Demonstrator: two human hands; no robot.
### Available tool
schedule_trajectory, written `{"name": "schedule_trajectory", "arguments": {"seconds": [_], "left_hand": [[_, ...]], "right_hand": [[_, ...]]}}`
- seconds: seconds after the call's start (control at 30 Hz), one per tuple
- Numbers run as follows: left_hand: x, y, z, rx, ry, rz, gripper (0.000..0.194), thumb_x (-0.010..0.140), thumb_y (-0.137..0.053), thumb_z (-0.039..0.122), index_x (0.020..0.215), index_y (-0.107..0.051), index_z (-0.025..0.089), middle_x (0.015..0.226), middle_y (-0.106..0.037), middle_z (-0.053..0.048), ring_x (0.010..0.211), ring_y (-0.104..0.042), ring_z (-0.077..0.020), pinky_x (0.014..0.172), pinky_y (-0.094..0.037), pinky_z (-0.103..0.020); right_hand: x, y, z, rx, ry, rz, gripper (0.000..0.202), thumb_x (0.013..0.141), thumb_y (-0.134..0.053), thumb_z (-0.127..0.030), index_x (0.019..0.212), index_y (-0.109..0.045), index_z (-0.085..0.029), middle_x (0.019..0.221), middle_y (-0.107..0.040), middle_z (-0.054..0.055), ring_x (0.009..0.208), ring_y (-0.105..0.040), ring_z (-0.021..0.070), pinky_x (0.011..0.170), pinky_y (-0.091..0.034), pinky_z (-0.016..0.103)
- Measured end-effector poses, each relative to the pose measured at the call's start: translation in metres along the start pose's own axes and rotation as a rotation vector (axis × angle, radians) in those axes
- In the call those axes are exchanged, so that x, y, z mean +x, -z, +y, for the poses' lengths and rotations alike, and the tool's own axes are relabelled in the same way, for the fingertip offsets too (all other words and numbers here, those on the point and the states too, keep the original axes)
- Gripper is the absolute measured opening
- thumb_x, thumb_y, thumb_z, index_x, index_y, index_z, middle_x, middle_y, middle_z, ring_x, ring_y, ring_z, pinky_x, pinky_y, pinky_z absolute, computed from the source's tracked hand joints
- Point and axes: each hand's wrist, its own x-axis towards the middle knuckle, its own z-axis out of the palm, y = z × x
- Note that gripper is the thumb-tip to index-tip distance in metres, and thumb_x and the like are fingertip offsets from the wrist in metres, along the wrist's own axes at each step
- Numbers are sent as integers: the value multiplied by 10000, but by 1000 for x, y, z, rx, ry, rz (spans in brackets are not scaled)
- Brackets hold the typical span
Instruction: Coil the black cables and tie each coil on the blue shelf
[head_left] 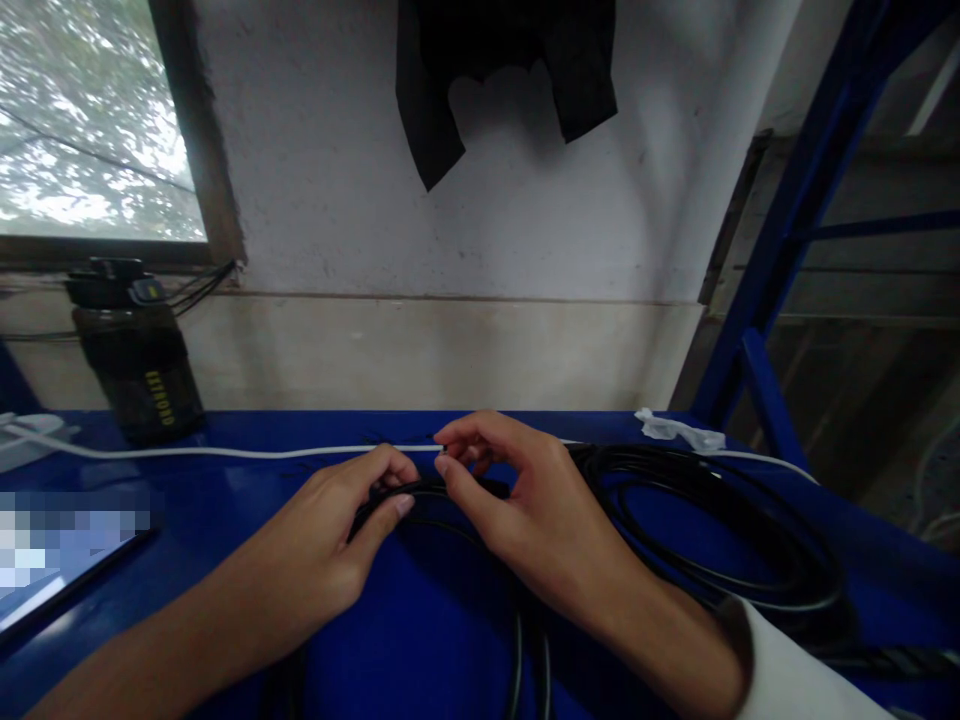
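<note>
My left hand [345, 530] is closed around a loop of black cable [429, 488], thumb in front and fingers behind. The loop's lower runs [517, 650] hang toward the near edge of the view. Just to the right, my right hand [517, 490] is held over the same loop with thumb and index finger nearly together. Something tiny shows at those fingertips, too small to name. Behind both hands a thin white cord [247, 454] crosses the blue table [405, 620]; the right fingertips overlap it in view, and whether they touch it I cannot tell.
A larger coil of black cable [795, 600] lies at the right, beside a crumpled clear plastic piece [679, 432]. A dark bottle [139, 360] stands at the back left. A flat screen device [67, 560] lies at the left edge. A blue metal frame [780, 260] rises at the right.
</note>
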Motion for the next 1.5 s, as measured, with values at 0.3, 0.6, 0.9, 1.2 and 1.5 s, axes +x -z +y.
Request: {"name": "schedule_trajectory", "arguments": {"seconds": [0.3,0.6,0.9,1.2,1.5], "left_hand": [[-7,-13,6,15,-18,5,138,1028,-507,290,1097,-627,284,1183,-745,-30,1120,-701,-259,990,-533,-415],[-10,-14,2,21,17,-2,198,936,-663,268,1129,-692,298,1186,-765,-12,1126,-705,-270,998,-536,-407],[-2,-11,4,0,0,-8,140,1015,-572,285,1097,-686,290,1164,-747,-14,1122,-693,-250,1019,-517,-406],[0,-6,9,-13,46,-39,137,1023,-537,309,1092,-650,275,1198,-723,-30,1193,-651,-273,1082,-466,-453],[1,-8,10,-31,11,-14,119,1017,-552,275,1065,-661,276,1125,-743,-12,1082,-699,-244,989,-519,-392]], "right_hand": [[-3,-1,4,-78,58,-91,188,913,-658,-99,1042,-754,-198,972,-757,10,873,-702,161,800,-532,300],[-3,-2,5,-120,70,-117,202,899,-659,-67,1038,-753,-180,959,-753,16,868,-703,159,776,-524,287],[-2,1,3,-116,104,-39,175,915,-672,-76,1034,-750,-178,942,-746,10,832,-692,140,787,-527,273],[1,5,0,-96,124,173,154,926,-687,-127,1055,-748,-186,973,-758,19,869,-703,161,790,-541,289],[3,4,0,-85,135,194,160,923,-694,-135,1066,-744,-186,965,-752,11,857,-696,156,778,-540,291]]}}
